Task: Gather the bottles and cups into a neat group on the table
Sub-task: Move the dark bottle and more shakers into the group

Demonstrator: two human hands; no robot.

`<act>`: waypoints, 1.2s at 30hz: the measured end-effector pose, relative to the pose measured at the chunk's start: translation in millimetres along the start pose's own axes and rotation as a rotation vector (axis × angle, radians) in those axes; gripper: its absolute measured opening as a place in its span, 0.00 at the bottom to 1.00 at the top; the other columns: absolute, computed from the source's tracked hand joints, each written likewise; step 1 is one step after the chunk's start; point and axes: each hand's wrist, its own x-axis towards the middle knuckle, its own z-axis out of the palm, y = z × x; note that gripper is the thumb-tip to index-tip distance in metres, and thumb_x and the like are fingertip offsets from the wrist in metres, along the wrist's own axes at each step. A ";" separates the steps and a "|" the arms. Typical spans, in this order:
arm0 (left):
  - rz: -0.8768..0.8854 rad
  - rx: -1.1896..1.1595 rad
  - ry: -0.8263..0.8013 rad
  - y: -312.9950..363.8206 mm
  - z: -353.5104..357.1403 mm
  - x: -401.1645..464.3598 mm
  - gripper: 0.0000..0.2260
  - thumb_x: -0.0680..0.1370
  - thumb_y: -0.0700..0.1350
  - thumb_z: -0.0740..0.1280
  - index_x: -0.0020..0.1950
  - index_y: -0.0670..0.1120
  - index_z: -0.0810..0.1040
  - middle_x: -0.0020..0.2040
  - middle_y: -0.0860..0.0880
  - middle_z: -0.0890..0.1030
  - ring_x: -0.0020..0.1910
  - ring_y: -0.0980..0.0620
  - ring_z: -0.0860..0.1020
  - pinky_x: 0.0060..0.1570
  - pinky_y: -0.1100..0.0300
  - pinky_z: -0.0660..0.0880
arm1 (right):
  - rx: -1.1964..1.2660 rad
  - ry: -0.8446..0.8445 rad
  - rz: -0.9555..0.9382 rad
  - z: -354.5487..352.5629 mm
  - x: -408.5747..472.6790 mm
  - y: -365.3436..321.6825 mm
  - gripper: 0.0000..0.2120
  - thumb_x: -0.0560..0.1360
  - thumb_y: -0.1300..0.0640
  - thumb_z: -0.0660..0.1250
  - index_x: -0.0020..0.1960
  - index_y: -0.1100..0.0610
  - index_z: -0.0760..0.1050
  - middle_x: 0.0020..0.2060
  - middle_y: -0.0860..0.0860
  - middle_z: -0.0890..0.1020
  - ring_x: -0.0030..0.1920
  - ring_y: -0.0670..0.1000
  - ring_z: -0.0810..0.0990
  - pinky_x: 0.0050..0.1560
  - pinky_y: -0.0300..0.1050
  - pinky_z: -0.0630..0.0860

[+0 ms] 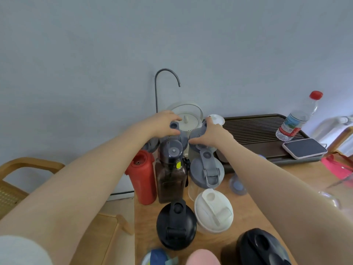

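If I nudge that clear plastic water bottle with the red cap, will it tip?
Probably yes: the clear plastic water bottle with the red cap is tall, narrow and already leaning. It looks mostly empty, so light. Once down, its round body would likely roll.

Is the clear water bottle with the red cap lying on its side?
No, the water bottle stands upright at the far right end of the dark slatted tray.
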 end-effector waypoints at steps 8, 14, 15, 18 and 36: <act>-0.011 0.199 -0.198 -6.3 26.5 26.2 0.32 0.72 0.49 0.70 0.72 0.50 0.59 0.72 0.42 0.58 0.66 0.38 0.67 0.61 0.47 0.70 | -0.139 -0.063 -0.179 -7.4 0.2 12.3 0.44 0.63 0.52 0.72 0.72 0.46 0.51 0.64 0.59 0.66 0.56 0.64 0.74 0.54 0.58 0.76; -0.015 0.222 -0.105 -9.8 27.4 23.9 0.27 0.70 0.52 0.70 0.66 0.50 0.66 0.66 0.43 0.63 0.58 0.38 0.72 0.52 0.50 0.71 | -0.166 -0.052 -0.243 -12.2 9.4 8.3 0.44 0.61 0.52 0.72 0.72 0.46 0.52 0.65 0.56 0.66 0.55 0.62 0.74 0.53 0.58 0.77; -0.019 0.223 -0.094 -9.4 27.1 23.6 0.27 0.70 0.53 0.71 0.65 0.50 0.66 0.65 0.43 0.63 0.57 0.39 0.72 0.51 0.51 0.70 | -0.188 -0.042 -0.250 -10.7 11.6 6.2 0.45 0.61 0.51 0.72 0.72 0.46 0.52 0.65 0.57 0.66 0.55 0.63 0.74 0.53 0.58 0.77; -0.020 0.225 -0.092 -6.9 26.6 24.2 0.25 0.70 0.53 0.71 0.63 0.49 0.66 0.64 0.42 0.64 0.56 0.39 0.73 0.48 0.52 0.69 | -0.213 -0.018 -0.259 -7.4 17.0 2.6 0.45 0.62 0.50 0.72 0.72 0.47 0.52 0.63 0.58 0.67 0.55 0.64 0.72 0.53 0.57 0.76; 0.158 0.140 -0.010 96.7 -4.4 -42.8 0.24 0.74 0.54 0.66 0.67 0.48 0.67 0.64 0.48 0.72 0.61 0.49 0.70 0.55 0.57 0.68 | -0.080 0.119 -0.466 -39.2 -17.9 46.2 0.33 0.73 0.48 0.67 0.72 0.56 0.59 0.73 0.59 0.59 0.70 0.63 0.63 0.67 0.54 0.64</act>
